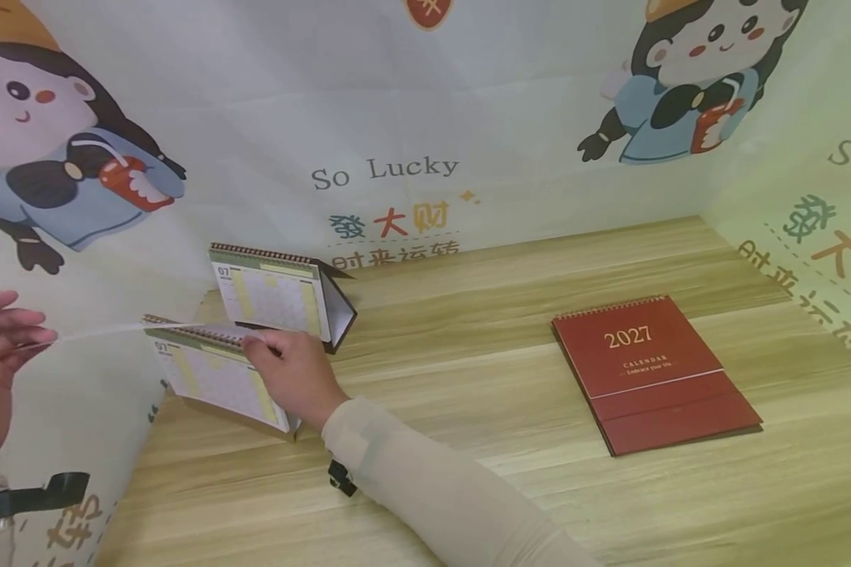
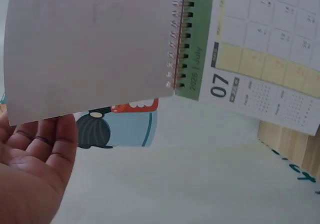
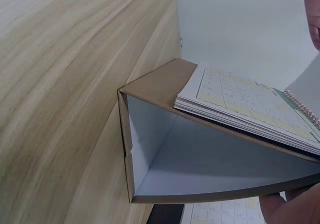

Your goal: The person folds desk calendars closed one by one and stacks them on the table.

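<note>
My right hand (image 1: 298,374) grips a desk calendar (image 1: 216,370) by its upper right end, thumb near the spiral and fingers on the back panel. This calendar shows a July 2026 page (image 2: 265,38) under a green strip, its brown folded stand (image 3: 165,83) partly lifted in the right wrist view. A white page (image 2: 90,48) is turned away from the spiral, stretched toward my left hand (image 1: 0,346). The left fingers lie behind the page's edge, fairly straight, fingertips hidden by it; the thumb is out of the left wrist view.
A second July calendar (image 1: 276,295) stands behind, close to the back wall. Farther right lies a red 2027 calendar (image 1: 655,382), flat on the wood-grain table (image 1: 482,457). Printed cloth walls (image 1: 510,118) enclose the table at the back and both sides.
</note>
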{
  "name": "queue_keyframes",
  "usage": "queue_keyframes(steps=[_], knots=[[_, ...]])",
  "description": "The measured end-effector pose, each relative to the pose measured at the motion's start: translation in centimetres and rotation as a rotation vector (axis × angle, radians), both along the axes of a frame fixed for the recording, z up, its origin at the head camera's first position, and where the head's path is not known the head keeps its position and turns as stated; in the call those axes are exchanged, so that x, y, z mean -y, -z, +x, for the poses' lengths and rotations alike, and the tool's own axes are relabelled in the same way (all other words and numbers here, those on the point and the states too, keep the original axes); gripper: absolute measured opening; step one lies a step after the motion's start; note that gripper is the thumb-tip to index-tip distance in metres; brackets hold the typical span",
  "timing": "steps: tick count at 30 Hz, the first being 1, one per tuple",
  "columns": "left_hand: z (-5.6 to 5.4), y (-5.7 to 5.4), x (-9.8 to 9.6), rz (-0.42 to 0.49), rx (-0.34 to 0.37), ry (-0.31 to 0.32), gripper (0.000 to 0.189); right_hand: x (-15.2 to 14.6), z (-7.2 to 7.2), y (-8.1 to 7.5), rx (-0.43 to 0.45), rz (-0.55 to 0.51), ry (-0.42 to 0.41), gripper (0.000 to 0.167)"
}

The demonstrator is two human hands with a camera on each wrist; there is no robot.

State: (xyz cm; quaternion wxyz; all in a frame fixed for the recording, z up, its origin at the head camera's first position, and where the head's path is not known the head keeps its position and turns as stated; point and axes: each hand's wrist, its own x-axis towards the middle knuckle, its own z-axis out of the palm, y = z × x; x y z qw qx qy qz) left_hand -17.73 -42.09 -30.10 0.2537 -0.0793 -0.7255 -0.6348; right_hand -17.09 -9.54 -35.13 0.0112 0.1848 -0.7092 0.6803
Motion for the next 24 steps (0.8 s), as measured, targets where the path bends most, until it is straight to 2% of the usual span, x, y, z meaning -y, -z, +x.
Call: queue_keyframes(steps=[3, 6, 8, 10, 14, 20, 24], knots=[[0.8, 0.0, -0.2, -0.235, 0.16, -0.061, 0.036, 0.0, 0.0, 0.0, -0.013, 0.017, 0.008, 0.028], [1.8, -0.5, -1.8, -0.521, 0.336, -0.115, 0.045, 0.0, -0.1, 0.0, -0.037, 0.032, 0.014, 0.028], [2.2, -0.9, -3.1, -0.662, 0.415, -0.105, 0.054, 0.0, -0.1, 0.1, -0.043, 0.036, 0.012, 0.028], [2.4, -1.2, -4.3, -0.765, 0.472, -0.079, 0.062, 0.1, -0.2, 0.2, -0.051, 0.036, 0.014, 0.028], [2.0, -1.1, -5.6, -0.832, 0.536, -0.041, 0.069, 0.1, -0.2, 0.2, -0.068, 0.039, 0.022, 0.027], [1.1, -0.5, -6.8, -0.829, 0.575, -0.016, 0.075, 0.1, -0.2, 0.2, -0.068, 0.047, 0.012, 0.028], [0.4, -0.5, -7.9, -0.86, 0.64, 0.012, 0.078, 0.0, -0.2, 0.2, -0.064, 0.054, 0.012, 0.027]])
